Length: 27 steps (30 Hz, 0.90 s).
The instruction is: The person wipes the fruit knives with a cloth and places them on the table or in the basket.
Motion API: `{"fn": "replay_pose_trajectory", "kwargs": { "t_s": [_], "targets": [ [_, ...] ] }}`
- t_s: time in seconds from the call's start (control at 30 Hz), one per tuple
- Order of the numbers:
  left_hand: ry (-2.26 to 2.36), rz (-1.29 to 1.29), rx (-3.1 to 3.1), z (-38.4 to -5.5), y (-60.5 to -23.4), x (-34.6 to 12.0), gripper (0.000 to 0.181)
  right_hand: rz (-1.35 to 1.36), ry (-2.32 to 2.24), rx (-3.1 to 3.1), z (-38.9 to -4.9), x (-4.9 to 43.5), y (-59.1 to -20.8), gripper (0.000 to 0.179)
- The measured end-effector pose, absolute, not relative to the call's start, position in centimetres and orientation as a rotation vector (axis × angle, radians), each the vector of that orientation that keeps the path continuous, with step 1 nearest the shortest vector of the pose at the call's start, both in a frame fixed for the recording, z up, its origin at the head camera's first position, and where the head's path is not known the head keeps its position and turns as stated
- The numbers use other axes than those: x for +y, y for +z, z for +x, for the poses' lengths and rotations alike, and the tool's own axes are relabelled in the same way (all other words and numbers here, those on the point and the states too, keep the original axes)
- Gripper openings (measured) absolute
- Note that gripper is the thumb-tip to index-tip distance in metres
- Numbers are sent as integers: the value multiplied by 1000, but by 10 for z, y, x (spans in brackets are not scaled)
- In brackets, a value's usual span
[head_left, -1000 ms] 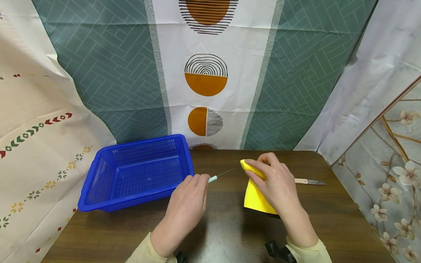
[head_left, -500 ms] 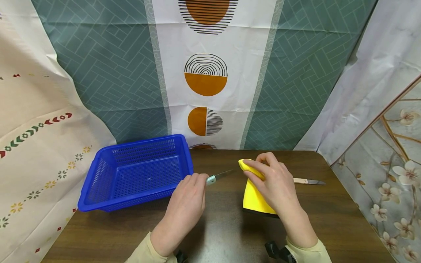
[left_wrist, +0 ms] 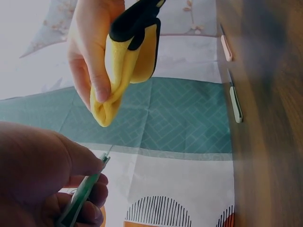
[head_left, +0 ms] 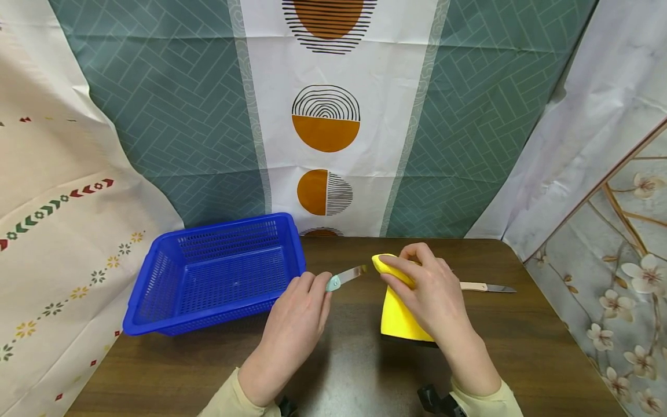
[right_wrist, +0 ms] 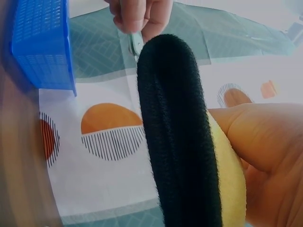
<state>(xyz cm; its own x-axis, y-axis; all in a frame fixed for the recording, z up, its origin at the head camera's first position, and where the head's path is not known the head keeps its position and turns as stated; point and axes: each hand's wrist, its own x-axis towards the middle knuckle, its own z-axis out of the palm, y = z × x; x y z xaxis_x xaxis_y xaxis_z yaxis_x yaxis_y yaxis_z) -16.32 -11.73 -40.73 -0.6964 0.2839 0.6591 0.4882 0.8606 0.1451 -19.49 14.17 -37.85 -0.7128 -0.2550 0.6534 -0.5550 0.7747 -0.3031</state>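
My left hand grips a small knife by its mint-green handle, blade pointing right, its flat side facing up toward the head camera. The blade's end looks brownish-yellow. My right hand pinches a bunched yellow cloth with a black edge, which hangs below the fingers above the table. The folded top of the cloth is just right of the blade tip, with a small gap. In the right wrist view the cloth's black edge covers much of the frame and hides the blade.
A blue perforated plastic basket stands at the table's left. Beyond my right hand lies a knife with a cream-pink handle. The left wrist view also shows a pale green-handled knife on the wooden table. Patterned curtains surround the table.
The knife in my left hand has rolled from edge-on to showing the flat of its blade. My right hand has moved slightly left with the yellow cloth, toward the blade tip.
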Motion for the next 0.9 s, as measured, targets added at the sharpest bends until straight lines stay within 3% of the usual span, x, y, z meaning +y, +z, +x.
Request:
{"fn": "replay_pose_trajectory", "kwargs": {
  "t_s": [0.9],
  "targets": [
    [-375,-622,-2384,-160,-407,-116,27,806,609,-2324,-187,111,-389,40]
  ]
}}
